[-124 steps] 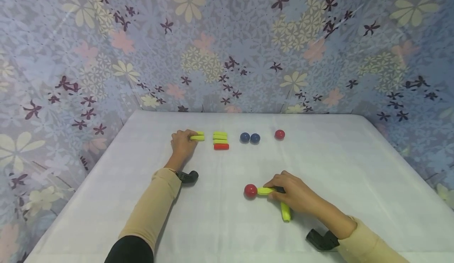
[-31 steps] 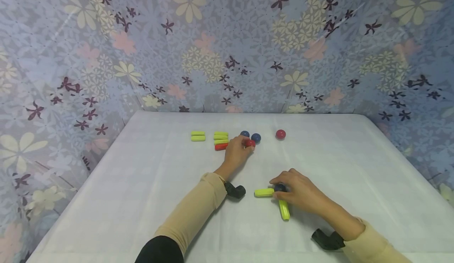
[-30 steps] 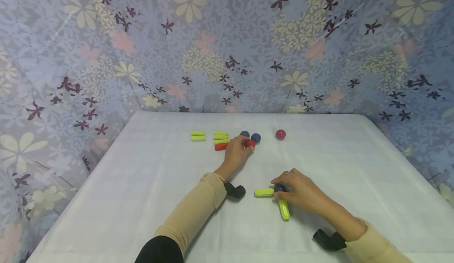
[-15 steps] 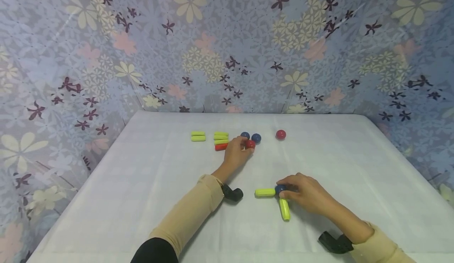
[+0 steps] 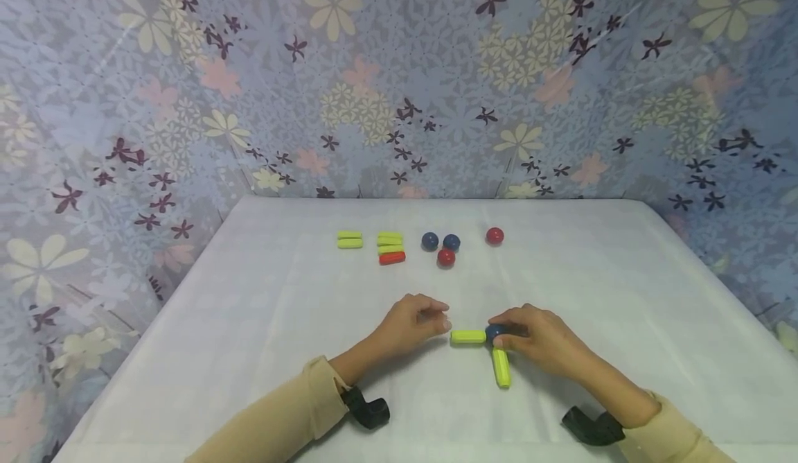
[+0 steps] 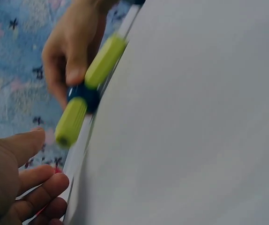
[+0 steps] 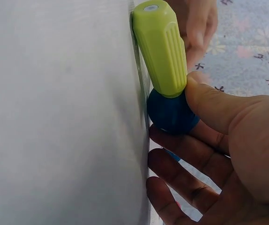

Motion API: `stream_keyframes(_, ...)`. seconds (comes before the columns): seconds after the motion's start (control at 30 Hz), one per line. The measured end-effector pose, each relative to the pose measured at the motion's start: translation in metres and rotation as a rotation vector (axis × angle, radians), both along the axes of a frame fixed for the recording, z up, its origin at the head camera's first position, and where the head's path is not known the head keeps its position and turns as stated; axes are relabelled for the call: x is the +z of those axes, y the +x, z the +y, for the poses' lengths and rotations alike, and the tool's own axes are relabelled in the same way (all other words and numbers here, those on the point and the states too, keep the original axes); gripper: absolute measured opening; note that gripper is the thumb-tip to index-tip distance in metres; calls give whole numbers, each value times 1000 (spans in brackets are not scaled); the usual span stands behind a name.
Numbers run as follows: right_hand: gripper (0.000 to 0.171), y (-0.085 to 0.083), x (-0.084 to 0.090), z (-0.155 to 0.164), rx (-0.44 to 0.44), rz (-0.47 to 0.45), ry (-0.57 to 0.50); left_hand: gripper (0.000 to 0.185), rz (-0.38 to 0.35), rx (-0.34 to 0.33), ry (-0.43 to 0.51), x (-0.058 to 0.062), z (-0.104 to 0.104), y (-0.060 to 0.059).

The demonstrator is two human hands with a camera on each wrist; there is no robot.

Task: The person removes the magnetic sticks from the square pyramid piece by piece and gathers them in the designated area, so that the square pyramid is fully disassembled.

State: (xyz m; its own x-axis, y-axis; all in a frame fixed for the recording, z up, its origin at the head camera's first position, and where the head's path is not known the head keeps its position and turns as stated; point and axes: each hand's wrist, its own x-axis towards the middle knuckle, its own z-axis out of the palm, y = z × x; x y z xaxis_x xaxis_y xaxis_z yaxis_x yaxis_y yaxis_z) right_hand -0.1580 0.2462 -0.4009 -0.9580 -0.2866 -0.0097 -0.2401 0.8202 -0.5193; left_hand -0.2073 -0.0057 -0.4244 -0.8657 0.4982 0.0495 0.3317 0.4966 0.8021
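We see the right hand [image 5: 541,339] pinching the blue ball [image 5: 494,331] (two yellow rods [image 5: 467,336] attached); left hand [image 5: 413,323] loosely curled, empty.

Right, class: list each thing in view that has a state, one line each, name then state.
Left hand: loosely curled, holding nothing.
Right hand: pinching the blue ball.
Blue ball: joined to two yellow-green sticks, forming a corner.
Red ball: loose on the table.
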Motion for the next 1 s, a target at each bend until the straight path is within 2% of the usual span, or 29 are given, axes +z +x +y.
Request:
stream_keyframes(0.17, 38, 1, 0, 0, -3, -3, -2, 36, 34, -51, -46, -2, 4, 18)
stream_keyframes(0.33, 40, 1, 0, 0, -4, -24, -16, 31, 105, -23, -92, -5, 13, 24)
stream_keyframes(0.5, 37, 1, -1, 0, 4, -11, -22, 24, 134, 16, -95, -5, 19, 25)
stream_keyframes(0.7, 38, 1, 1, 0, 29, 1, -22, 19, 97, 38, -67, -4, 20, 26)
stream_keyframes(0.87, 38, 1, 3, 0, 41, -7, -18, 18, 50, 39, 24, -2, 5, 22)
stream_keyframes(1.0, 39, 0, 2, 1, 39, -6, -14, 18, 70, 89, 34, 4, -16, 12)
